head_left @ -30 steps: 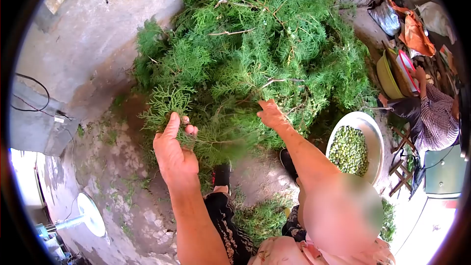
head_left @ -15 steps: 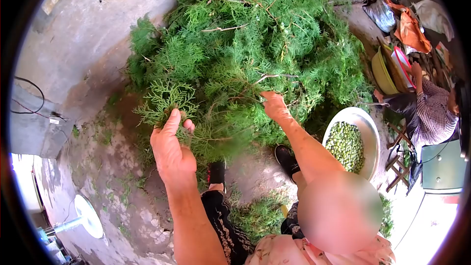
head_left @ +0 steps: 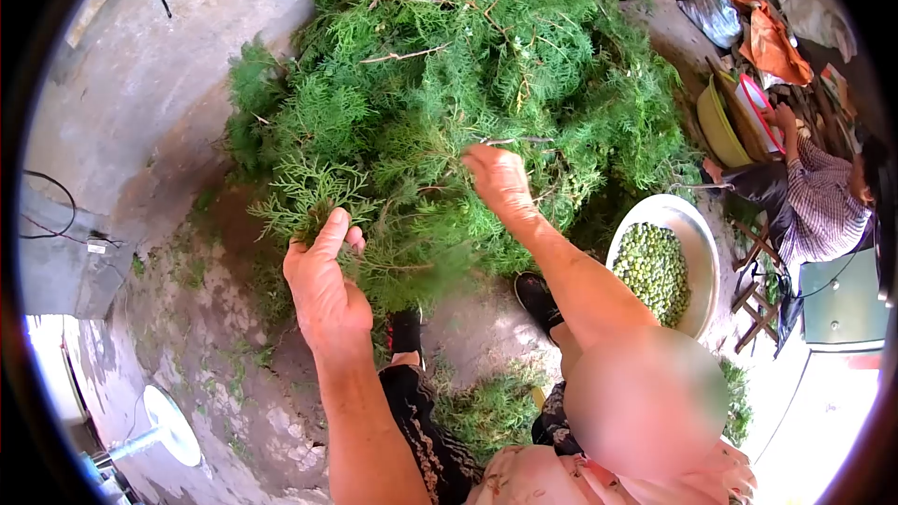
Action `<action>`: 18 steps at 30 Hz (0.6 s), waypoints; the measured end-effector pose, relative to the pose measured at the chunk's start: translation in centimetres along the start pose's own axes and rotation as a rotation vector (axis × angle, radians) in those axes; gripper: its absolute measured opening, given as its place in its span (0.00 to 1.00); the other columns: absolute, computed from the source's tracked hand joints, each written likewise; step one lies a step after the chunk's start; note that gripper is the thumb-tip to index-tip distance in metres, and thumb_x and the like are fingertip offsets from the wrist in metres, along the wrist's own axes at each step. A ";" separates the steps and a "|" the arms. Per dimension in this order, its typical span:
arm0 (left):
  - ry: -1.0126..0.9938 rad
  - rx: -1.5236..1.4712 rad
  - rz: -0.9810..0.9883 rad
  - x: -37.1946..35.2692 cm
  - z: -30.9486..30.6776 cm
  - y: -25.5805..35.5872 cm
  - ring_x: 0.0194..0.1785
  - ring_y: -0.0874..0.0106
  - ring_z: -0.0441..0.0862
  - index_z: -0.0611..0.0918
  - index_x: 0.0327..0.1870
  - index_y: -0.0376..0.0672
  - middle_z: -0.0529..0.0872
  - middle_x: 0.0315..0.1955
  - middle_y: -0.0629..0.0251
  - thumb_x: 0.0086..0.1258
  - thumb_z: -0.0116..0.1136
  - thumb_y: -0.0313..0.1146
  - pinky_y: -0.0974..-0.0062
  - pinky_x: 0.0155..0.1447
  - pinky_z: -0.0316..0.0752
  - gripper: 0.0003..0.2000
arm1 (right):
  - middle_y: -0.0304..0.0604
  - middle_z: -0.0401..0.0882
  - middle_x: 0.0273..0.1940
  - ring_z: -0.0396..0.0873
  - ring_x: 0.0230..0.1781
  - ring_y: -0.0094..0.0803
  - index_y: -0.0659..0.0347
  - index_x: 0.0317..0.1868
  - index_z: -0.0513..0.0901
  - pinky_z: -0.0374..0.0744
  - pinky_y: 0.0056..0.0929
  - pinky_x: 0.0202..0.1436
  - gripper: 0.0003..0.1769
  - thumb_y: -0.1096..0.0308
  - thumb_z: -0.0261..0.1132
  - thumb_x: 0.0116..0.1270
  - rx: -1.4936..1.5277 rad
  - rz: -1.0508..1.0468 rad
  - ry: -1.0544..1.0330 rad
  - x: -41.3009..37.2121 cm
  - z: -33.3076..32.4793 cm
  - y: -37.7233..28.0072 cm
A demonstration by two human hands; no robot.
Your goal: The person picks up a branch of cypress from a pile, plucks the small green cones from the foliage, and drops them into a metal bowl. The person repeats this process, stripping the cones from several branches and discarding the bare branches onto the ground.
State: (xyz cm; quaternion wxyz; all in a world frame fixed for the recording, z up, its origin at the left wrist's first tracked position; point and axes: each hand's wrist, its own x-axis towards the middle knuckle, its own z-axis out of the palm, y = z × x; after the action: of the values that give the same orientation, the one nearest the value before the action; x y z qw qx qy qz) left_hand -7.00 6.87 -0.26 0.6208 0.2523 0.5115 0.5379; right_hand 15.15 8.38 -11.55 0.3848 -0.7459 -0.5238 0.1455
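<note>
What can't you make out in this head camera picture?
All in the head view:
- Right hand: blur obscures whether its fingertips grip anything.
- Sprig: its lower stem is hidden by the left hand.
- Metal basin: green pieces too small to identify.

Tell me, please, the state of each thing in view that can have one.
Left hand, closed on a sprig
Sprig, green, held by its lower part
Right hand, fingers bent at the branches; grip unclear
Branch pile, green, heaped up
Metal bowl, partly filled
Small green pieces, loose in the bowl
Orange sheet, crumpled
Yellow-green basin, contents not visible
</note>
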 end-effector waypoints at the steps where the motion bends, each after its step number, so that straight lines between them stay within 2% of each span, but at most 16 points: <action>1: -0.011 0.026 0.016 0.0 0.0 -0.2 0.33 0.75 0.74 0.77 0.40 0.40 0.79 0.32 0.69 0.61 0.62 0.27 0.74 0.39 0.71 0.09 | 0.50 0.82 0.34 0.81 0.34 0.43 0.60 0.37 0.83 0.79 0.33 0.41 0.06 0.71 0.62 0.58 0.103 -0.053 -0.017 -0.3 -0.6 -2.7; 2: -0.023 0.053 0.032 0.1 0.1 -0.3 0.33 0.75 0.74 0.77 0.40 0.40 0.79 0.33 0.69 0.61 0.62 0.27 0.74 0.39 0.70 0.09 | 0.48 0.83 0.36 0.82 0.36 0.41 0.59 0.37 0.83 0.80 0.31 0.42 0.07 0.73 0.62 0.57 0.206 -0.105 -0.034 -0.9 -0.9 -5.0; 4: -0.012 0.083 0.079 -0.2 0.7 -0.2 0.32 0.76 0.72 0.77 0.40 0.39 0.79 0.30 0.69 0.60 0.63 0.27 0.75 0.40 0.67 0.10 | 0.46 0.83 0.37 0.83 0.38 0.39 0.58 0.36 0.83 0.80 0.30 0.43 0.09 0.77 0.62 0.54 0.175 -0.545 -0.097 -1.3 -0.1 -7.1; 6: 0.032 0.100 0.118 -0.3 1.1 -0.4 0.32 0.76 0.71 0.76 0.40 0.38 0.79 0.30 0.70 0.61 0.63 0.28 0.76 0.41 0.66 0.10 | 0.46 0.83 0.37 0.82 0.38 0.39 0.58 0.37 0.83 0.81 0.31 0.43 0.12 0.80 0.62 0.51 0.279 -0.505 -0.393 -2.9 -0.5 -10.8; 8: 0.117 0.101 0.154 -0.3 1.0 -0.4 0.33 0.76 0.72 0.76 0.40 0.38 0.80 0.31 0.70 0.62 0.62 0.30 0.76 0.42 0.66 0.10 | 0.46 0.83 0.36 0.82 0.37 0.39 0.57 0.40 0.82 0.81 0.32 0.43 0.14 0.80 0.62 0.52 0.217 -0.497 -0.507 -4.0 -1.0 -12.9; 9: 0.156 0.133 0.129 -0.6 0.7 0.0 0.34 0.76 0.73 0.76 0.42 0.38 0.81 0.32 0.68 0.64 0.61 0.33 0.75 0.44 0.68 0.11 | 0.45 0.83 0.39 0.83 0.35 0.35 0.58 0.44 0.81 0.82 0.29 0.39 0.13 0.76 0.63 0.57 0.280 -0.547 -0.494 -4.0 -0.5 -12.6; 13: 0.191 0.024 0.105 0.3 -0.7 0.3 0.34 0.75 0.74 0.75 0.43 0.38 0.83 0.32 0.66 0.65 0.60 0.34 0.74 0.47 0.70 0.12 | 0.43 0.81 0.43 0.81 0.30 0.25 0.58 0.49 0.80 0.83 0.21 0.32 0.13 0.67 0.61 0.65 0.677 -0.083 -0.479 -2.3 -0.1 -9.1; 14: 0.204 0.032 0.111 0.2 -0.8 0.5 0.34 0.75 0.74 0.75 0.43 0.39 0.83 0.32 0.66 0.65 0.60 0.35 0.75 0.47 0.70 0.12 | 0.44 0.82 0.41 0.81 0.29 0.25 0.58 0.49 0.80 0.83 0.21 0.31 0.12 0.68 0.60 0.65 0.646 0.053 -0.431 -1.5 -0.4 -7.5; 15: 0.217 0.041 0.118 0.2 -0.8 0.7 0.33 0.75 0.74 0.74 0.43 0.39 0.83 0.32 0.66 0.65 0.60 0.35 0.75 0.47 0.70 0.12 | 0.45 0.82 0.38 0.81 0.28 0.26 0.59 0.47 0.81 0.82 0.21 0.28 0.11 0.68 0.59 0.65 0.427 0.142 -0.378 -0.6 -0.4 -5.0; 16: 0.232 0.049 0.126 0.2 -0.8 0.9 0.33 0.75 0.74 0.74 0.43 0.39 0.83 0.31 0.66 0.65 0.60 0.35 0.76 0.47 0.70 0.12 | 0.45 0.82 0.34 0.82 0.26 0.27 0.60 0.45 0.81 0.80 0.22 0.25 0.11 0.71 0.58 0.64 0.206 0.089 -0.347 0.2 0.8 -0.9; 18: 0.236 0.048 0.116 0.1 -0.6 1.3 0.33 0.75 0.74 0.74 0.43 0.39 0.83 0.32 0.65 0.65 0.60 0.35 0.77 0.47 0.70 0.12 | 0.48 0.82 0.34 0.83 0.29 0.34 0.63 0.44 0.81 0.81 0.28 0.32 0.11 0.73 0.58 0.62 -0.165 -0.032 -0.149 -0.4 1.9 5.9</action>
State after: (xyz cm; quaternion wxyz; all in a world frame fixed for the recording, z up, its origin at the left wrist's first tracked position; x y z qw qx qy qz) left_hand -8.10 7.16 0.62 0.5179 0.2311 0.5783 0.5865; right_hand 17.77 7.91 -17.11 0.2844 -0.7537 -0.5730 0.1510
